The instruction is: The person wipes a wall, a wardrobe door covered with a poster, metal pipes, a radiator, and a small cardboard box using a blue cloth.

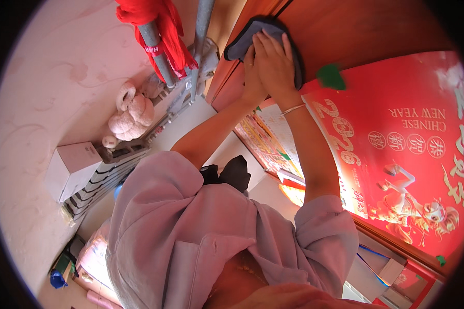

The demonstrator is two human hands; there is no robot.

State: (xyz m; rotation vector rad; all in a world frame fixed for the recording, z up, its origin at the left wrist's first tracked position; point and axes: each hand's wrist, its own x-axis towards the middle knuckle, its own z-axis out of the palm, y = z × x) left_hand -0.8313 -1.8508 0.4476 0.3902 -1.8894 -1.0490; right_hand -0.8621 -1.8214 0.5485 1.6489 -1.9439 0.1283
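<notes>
A grey cloth (241,42) with black edging lies against a reddish-brown wooden panel (355,29) at the top of the view. My right hand (276,63), a thin bangle on its wrist, presses flat on the cloth with its fingers extended. Close against it, my left hand (252,75) also bears on the cloth; the right hand partly covers its fingers. Both arms reach up and away from my body. To the right of the hands, a red poster calendar (379,100) with writing and a cartoon figure hangs on the panel, a green tape piece (331,76) at its edge.
Grey metal poles (201,29) with red fabric (166,38) tied on stand left of the hands. A pale plush toy (131,116) and a white box (75,166) sit along the left wall, above a white radiator (100,177). Printed sheets (272,143) hang below my right forearm.
</notes>
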